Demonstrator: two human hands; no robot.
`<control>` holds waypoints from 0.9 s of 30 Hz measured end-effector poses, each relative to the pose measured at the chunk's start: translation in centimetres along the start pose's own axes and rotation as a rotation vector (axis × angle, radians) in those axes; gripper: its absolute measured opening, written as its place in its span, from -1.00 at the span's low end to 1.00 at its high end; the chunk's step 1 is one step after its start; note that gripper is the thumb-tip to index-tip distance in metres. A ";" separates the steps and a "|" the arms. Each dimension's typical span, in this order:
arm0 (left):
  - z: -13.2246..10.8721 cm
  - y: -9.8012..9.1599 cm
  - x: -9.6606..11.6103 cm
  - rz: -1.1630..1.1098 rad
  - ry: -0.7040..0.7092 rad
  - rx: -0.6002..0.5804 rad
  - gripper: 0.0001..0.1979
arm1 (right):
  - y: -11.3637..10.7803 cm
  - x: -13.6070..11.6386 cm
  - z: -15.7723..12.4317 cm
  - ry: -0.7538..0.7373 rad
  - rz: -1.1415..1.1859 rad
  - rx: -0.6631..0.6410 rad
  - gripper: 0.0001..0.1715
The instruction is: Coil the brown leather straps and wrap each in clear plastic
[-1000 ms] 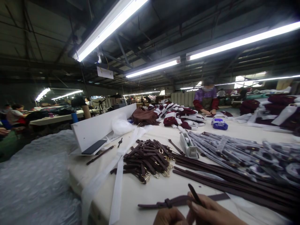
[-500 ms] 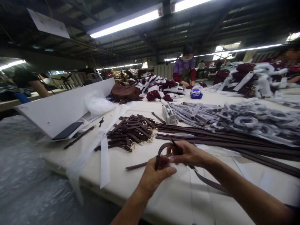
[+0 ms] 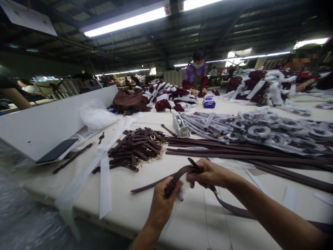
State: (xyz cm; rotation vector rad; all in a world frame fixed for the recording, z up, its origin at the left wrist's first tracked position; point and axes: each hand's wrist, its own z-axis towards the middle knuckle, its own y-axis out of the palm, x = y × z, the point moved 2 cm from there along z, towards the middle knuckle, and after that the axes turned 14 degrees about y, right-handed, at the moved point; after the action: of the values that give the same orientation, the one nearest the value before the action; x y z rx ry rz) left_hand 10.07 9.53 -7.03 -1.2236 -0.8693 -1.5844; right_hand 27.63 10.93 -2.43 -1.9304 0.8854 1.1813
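Note:
Both my hands hold one dark brown strap (image 3: 183,170) above the front of the table (image 3: 125,208). My left hand (image 3: 162,199) is closed round a looped part of it, with a bit of thin whitish wrapping beside the fingertips. My right hand (image 3: 209,173) pinches the strap where it bends over, its fingers partly hidden. One strap end lies out to the left and another length trails down to the right under my forearm. Just beyond, to the left, lies a heap of short brown straps (image 3: 137,146) with gold-coloured buckles.
Long brown straps (image 3: 234,152) run to the right, with wrapped straps (image 3: 260,131) behind. A tape dispenser (image 3: 180,126) stands mid-table. White strips (image 3: 105,185) hang over the front edge. A white board (image 3: 57,119) leans at left. Across the table works another person (image 3: 196,74).
My hands have drawn slightly apart, and the strap's tight loop between them has become a flatter arc. The view has turned a little to the right.

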 end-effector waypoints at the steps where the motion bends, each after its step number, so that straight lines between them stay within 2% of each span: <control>1: 0.0 0.1 0.1 0.015 0.003 -0.009 -0.71 | 0.0 0.1 0.1 0.002 -0.018 0.019 -0.71; 6: -0.1 0.2 0.8 0.027 0.092 0.021 -0.78 | 0.3 0.3 0.2 -0.002 -0.040 0.084 -0.73; 9: 0.0 0.4 1.2 0.004 0.125 -0.023 -0.71 | 0.4 0.4 0.3 -0.031 -0.020 0.114 -0.68; 14: -0.1 0.7 1.4 0.126 0.182 -0.020 -0.79 | 0.9 0.5 0.6 -0.070 0.019 0.133 -0.65; 19: -0.6 0.4 1.0 0.247 0.238 0.037 -0.84 | 1.2 0.6 0.7 -0.051 0.037 0.141 -0.61; 23: -0.9 0.2 0.5 0.181 0.194 -0.011 -0.79 | 1.2 0.3 0.4 -0.084 0.059 0.083 -0.63; 27: -1.2 0.4 0.3 0.100 0.099 0.013 -0.75 | 1.2 0.1 0.5 -0.109 0.120 0.049 -0.68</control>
State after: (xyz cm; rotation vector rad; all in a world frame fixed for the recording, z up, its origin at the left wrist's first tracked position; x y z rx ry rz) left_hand 10.07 8.24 -7.07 -1.1515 -0.7434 -1.5430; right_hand 26.48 10.68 -2.91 -1.7772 0.9735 1.3089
